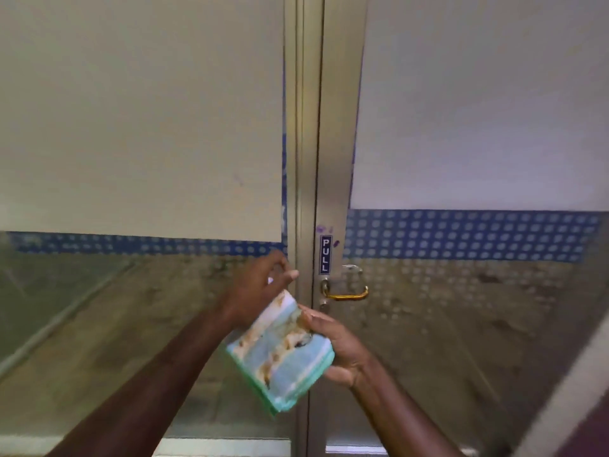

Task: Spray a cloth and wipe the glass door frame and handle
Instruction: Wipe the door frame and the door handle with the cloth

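Observation:
A folded cloth (283, 354), pale blue with white stripes and brown stains, is held up in front of the door at mid-frame. My right hand (336, 344) grips its right edge, thumb on the front. My left hand (260, 285) is at the cloth's top corner with fingers curled; a small white bit shows between them, and I cannot tell what it holds. The metal door frame (324, 153) runs vertically through the centre and carries a blue PULL sticker (325, 254). The door handle (347, 288), clear with a gold edge, is just right of my hands.
Glass panels (478, 110) on both sides are frosted white above, with a blue dotted band (461, 234) at hand height. Through the lower glass a tan floor shows. A pale slanted edge (566, 390) crosses the bottom right corner.

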